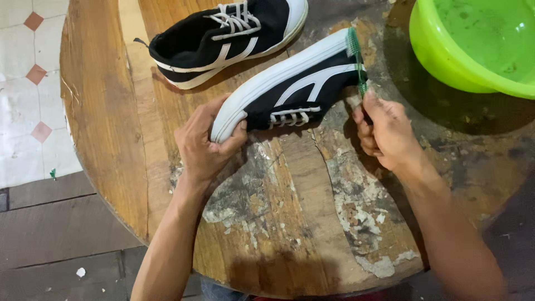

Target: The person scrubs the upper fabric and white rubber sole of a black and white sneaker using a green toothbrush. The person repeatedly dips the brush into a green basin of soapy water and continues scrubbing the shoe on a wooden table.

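Black-and-white sneaker [290, 86] tipped on round wooden table [111, 139], left hand [203, 146] clasping toe, right hand [387, 134] closed around green toothbrush [356, 61].

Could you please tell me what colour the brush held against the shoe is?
The brush is green, seen in the head view, in the right hand.

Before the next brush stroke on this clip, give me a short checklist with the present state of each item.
1. Left hand grips the toe of the tilted shoe: ok.
2. Right hand holds the green toothbrush: ok.
3. Bristles at the white sole's heel end: ok.
4. Green basin within reach, beside the right hand: ok.
5. Water in the basin: cannot tell.
6. Second shoe lies apart from the brush: ok.
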